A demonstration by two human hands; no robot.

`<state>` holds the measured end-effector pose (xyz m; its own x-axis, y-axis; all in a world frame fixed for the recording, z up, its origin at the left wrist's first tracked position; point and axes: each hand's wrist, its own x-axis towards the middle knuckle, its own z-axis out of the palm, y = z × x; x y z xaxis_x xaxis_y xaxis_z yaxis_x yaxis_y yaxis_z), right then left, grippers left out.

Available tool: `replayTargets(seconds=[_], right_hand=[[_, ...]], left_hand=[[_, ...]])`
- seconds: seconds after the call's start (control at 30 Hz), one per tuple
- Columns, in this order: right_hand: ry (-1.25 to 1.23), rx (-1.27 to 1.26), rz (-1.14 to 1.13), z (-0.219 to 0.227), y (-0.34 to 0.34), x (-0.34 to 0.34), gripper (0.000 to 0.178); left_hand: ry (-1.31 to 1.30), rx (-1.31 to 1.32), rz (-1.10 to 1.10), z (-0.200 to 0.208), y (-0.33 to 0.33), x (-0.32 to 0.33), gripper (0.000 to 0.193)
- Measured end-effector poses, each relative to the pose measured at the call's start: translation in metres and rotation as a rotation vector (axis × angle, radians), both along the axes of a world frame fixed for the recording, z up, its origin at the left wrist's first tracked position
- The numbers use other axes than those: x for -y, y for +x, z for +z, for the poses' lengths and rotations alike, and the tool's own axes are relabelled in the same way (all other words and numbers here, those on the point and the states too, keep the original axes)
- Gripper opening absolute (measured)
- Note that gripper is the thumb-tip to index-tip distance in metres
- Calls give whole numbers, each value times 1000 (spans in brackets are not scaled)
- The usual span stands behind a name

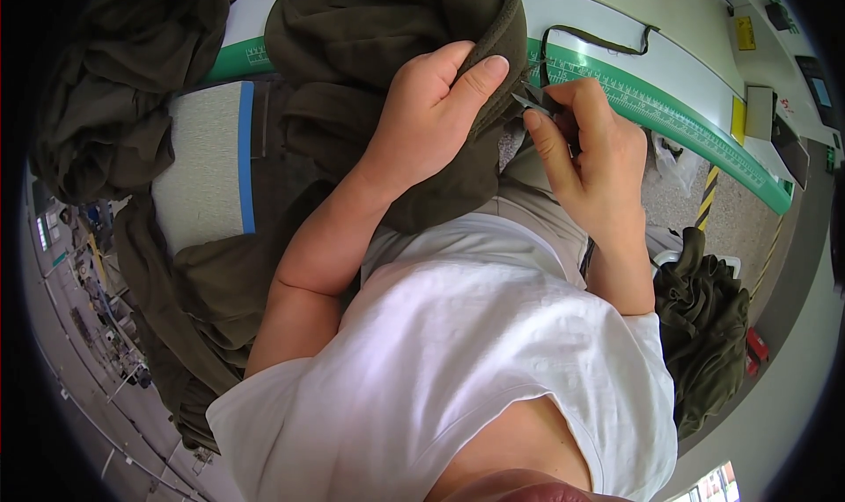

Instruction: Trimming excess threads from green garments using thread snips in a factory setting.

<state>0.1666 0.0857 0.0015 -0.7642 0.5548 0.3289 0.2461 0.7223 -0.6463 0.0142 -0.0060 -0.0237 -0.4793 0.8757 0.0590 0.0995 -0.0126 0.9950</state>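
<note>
Dark olive fabric [378, 26] lies bunched over the table edge and down across my lap. My left hand [431, 110] is closed on its thick seamed edge, with the thumb pressed on top. Just right of that edge, my right hand [594, 141] pinches a small pair of thread snips [533, 99]. The metal blades point left at the fabric edge, close to my left thumb. My right fingers cover the rest of the snips, and I cannot tell whether the blades touch the cloth.
A green measuring strip [656, 106] runs along the front of the white table [607, 2]. A dark narrow cord [607, 37] lies across it. To the left are a pale padded panel with a blue edge [207, 158] and more olive cloth [132, 88]. Another olive heap [700, 335] sits at right.
</note>
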Motion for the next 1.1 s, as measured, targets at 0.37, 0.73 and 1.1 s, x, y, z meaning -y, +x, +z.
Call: replayTargets(seconds=[0.37,0.73,1.1], right_hand=[[72,0,-26,2,-1,0,19],[105,-77,-14,-9,-6,-2,20],[290,-319,74,-31,-14,-9,21]], left_hand=[[5,-70,-5,-2,-1,0,38],[-27,57,-32,5,-1,0,32],[-59,542,-52,15,2,-3,25]])
